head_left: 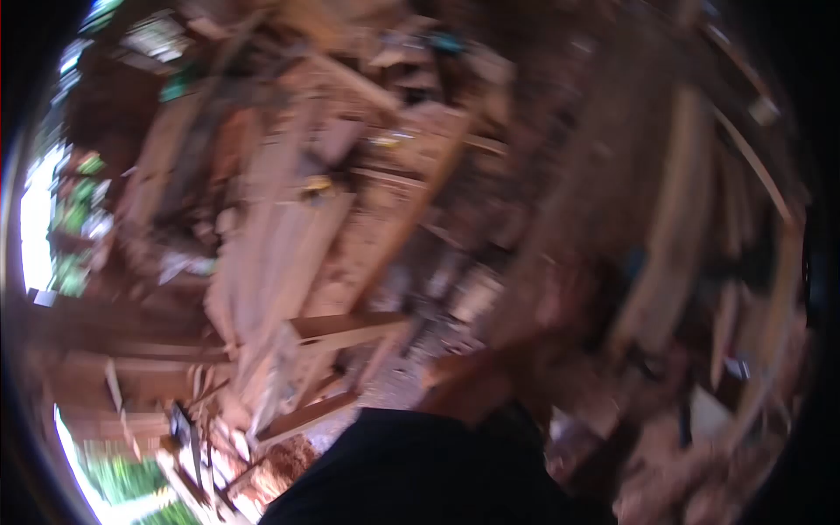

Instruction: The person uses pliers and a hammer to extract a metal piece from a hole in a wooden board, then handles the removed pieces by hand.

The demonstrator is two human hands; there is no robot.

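Strong motion blur covers the view. Dark cloth of my clothing fills the bottom middle. A bare forearm, seemingly my right, stretches from it toward the right. Its hand is smeared into the dark brown surroundings, so neither its fingers nor anything in them can be made out. My left hand does not show. Left of the arm stands a wooden frame of narrow pieces. Beyond it lies a workbench with long boards and a small yellow item on top.
Long planks lean or lie on the right side. Wood scraps are piled at the far end of the bench. Shavings and thin sticks lie at the lower left. Greenery shows through an opening there.
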